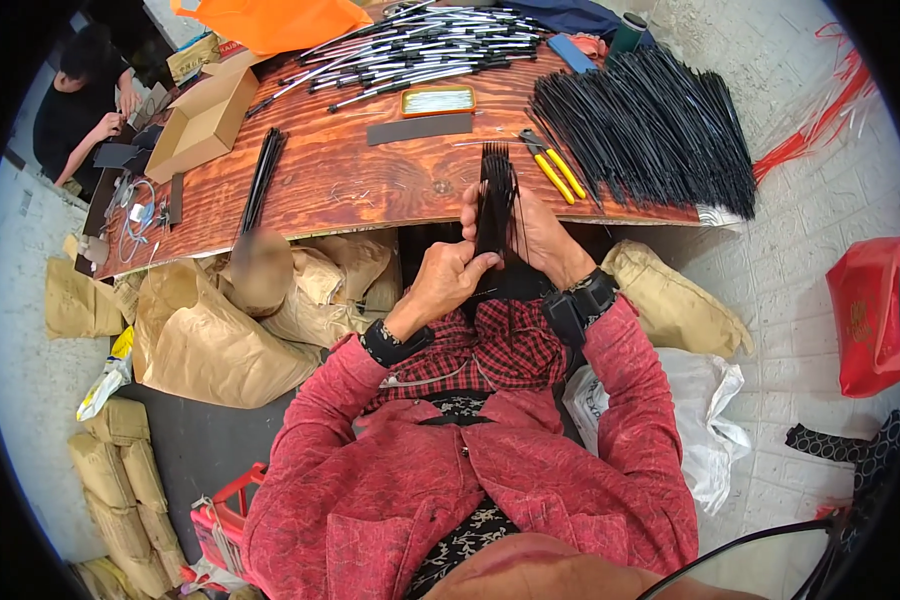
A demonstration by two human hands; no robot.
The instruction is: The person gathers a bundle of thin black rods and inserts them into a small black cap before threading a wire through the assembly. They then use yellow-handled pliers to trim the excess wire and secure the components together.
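Just off the table's near edge, both my hands hold a bundle of thin black rods (pixel 495 205), its comb-like ends pointing away from me. My right hand (pixel 542 238) cups the bundle from the right, fingers wrapped behind it. Lower down, my left hand (pixel 444 282) pinches its near end between thumb and fingers. A few single rods stick out to the side. On the table, right of the bundle, lie cutting pliers with yellow handles (pixel 558 172). Beyond them spreads a big heap of similar black rods (pixel 650 130).
The wooden table (pixel 370 185) carries silver-and-black rods (pixel 420 48), a small tray (pixel 438 100) of thin white pieces, a dark strip (pixel 419 129), another black bundle (pixel 260 183) and a cardboard box (pixel 202 118). Brown sacks (pixel 215 335) stand below. A person (pixel 82 105) sits far left.
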